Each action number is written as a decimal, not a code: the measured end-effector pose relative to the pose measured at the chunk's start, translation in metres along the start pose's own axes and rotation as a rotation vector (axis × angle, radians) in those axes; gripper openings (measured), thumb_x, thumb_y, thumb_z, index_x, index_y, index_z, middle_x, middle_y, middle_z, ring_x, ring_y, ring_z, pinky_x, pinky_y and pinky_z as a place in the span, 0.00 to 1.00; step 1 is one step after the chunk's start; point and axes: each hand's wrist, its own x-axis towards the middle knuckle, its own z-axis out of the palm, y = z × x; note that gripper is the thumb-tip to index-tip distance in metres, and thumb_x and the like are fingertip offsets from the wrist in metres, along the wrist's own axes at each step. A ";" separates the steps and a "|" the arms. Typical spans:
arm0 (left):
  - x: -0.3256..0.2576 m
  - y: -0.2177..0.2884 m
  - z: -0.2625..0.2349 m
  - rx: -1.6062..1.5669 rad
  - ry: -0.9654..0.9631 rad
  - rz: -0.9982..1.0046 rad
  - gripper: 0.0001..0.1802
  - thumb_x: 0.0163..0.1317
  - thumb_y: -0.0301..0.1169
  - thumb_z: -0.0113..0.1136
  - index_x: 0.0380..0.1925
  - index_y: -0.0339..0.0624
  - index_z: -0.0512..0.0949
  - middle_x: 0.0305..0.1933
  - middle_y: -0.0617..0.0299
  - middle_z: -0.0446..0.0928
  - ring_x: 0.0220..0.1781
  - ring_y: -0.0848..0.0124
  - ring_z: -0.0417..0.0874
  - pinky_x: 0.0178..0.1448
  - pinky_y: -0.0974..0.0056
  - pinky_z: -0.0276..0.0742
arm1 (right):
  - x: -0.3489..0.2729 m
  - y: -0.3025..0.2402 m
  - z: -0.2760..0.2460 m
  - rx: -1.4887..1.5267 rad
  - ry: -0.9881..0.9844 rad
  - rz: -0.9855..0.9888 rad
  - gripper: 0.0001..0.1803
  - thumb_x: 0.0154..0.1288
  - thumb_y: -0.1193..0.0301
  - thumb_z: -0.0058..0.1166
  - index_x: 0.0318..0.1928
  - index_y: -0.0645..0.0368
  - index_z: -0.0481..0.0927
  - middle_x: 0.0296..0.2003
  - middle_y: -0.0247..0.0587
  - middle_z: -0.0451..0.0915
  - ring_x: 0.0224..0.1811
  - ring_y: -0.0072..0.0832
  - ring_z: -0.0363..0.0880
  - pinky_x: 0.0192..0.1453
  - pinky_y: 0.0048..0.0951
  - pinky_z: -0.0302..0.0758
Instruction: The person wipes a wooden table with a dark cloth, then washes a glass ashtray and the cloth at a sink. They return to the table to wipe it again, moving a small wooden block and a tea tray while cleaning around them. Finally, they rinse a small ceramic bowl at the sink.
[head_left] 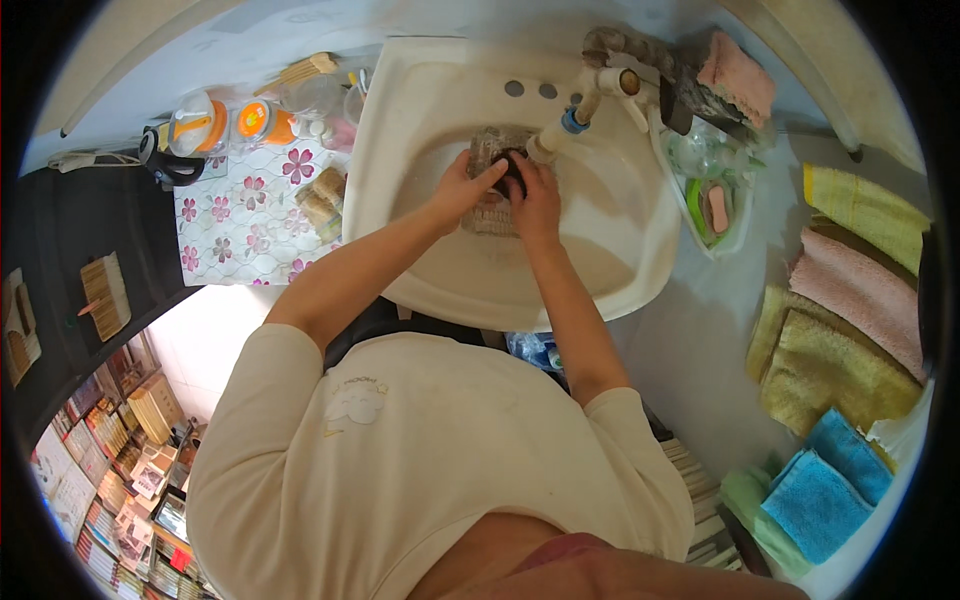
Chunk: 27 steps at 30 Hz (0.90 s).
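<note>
Both my hands are together in the white sink (pixel 420 265), just below the faucet (pixel 560 135). My left hand (pixel 463 190) is closed, its thumb reaching across to a small dark thing (pixel 514 172). My right hand (pixel 537 203) curls its fingers round the other side of that dark thing. It looks roundish, but the fingers cover part of it and its kind cannot be made out. Beneath my hands stands a clear ribbed container (pixel 490 222) in the basin, partly hidden by them.
Left of the sink, a flower-patterned surface (pixel 225 245) bears orange-lidded jars (pixel 265 122) and a sponge-like bundle (pixel 322 203). A caddy with a soap bar (pixel 718 210) sits at the right rim. Towels (pixel 860 290) hang on the right; a pink cloth (pixel 737 78) lies behind the faucet.
</note>
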 end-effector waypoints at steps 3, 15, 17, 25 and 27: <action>-0.011 0.004 0.003 0.013 0.023 -0.047 0.32 0.59 0.43 0.66 0.58 0.40 0.65 0.49 0.58 0.75 0.42 0.69 0.81 0.42 0.64 0.80 | -0.003 0.004 -0.006 -0.178 0.034 -0.042 0.24 0.54 0.76 0.60 0.54 0.52 0.76 0.49 0.45 0.76 0.53 0.45 0.72 0.56 0.43 0.72; -0.012 -0.006 -0.033 -0.029 0.030 -0.142 0.27 0.61 0.26 0.54 0.60 0.51 0.59 0.50 0.52 0.78 0.48 0.61 0.82 0.50 0.60 0.78 | -0.041 0.042 -0.058 1.471 0.191 0.450 0.19 0.68 0.68 0.47 0.58 0.57 0.73 0.54 0.44 0.76 0.56 0.37 0.75 0.63 0.39 0.71; -0.021 0.004 -0.032 -0.091 0.031 -0.211 0.27 0.60 0.23 0.53 0.59 0.51 0.60 0.50 0.52 0.78 0.48 0.60 0.82 0.51 0.60 0.78 | -0.047 0.064 -0.046 1.856 0.125 0.481 0.21 0.70 0.64 0.42 0.60 0.57 0.70 0.54 0.44 0.76 0.56 0.37 0.75 0.63 0.39 0.72; -0.016 -0.027 -0.023 -0.160 -0.063 -0.113 0.31 0.59 0.21 0.52 0.64 0.49 0.60 0.56 0.53 0.73 0.52 0.62 0.80 0.54 0.58 0.79 | -0.053 0.061 0.050 1.977 -0.046 0.549 0.24 0.73 0.58 0.38 0.62 0.58 0.68 0.55 0.44 0.75 0.57 0.39 0.75 0.62 0.44 0.74; -0.011 -0.012 -0.018 -0.093 -0.004 -0.135 0.33 0.60 0.21 0.53 0.66 0.48 0.58 0.56 0.53 0.73 0.52 0.63 0.79 0.53 0.56 0.79 | -0.047 0.019 0.042 1.969 -0.140 0.722 0.24 0.73 0.58 0.38 0.62 0.58 0.67 0.56 0.44 0.74 0.56 0.39 0.75 0.61 0.44 0.75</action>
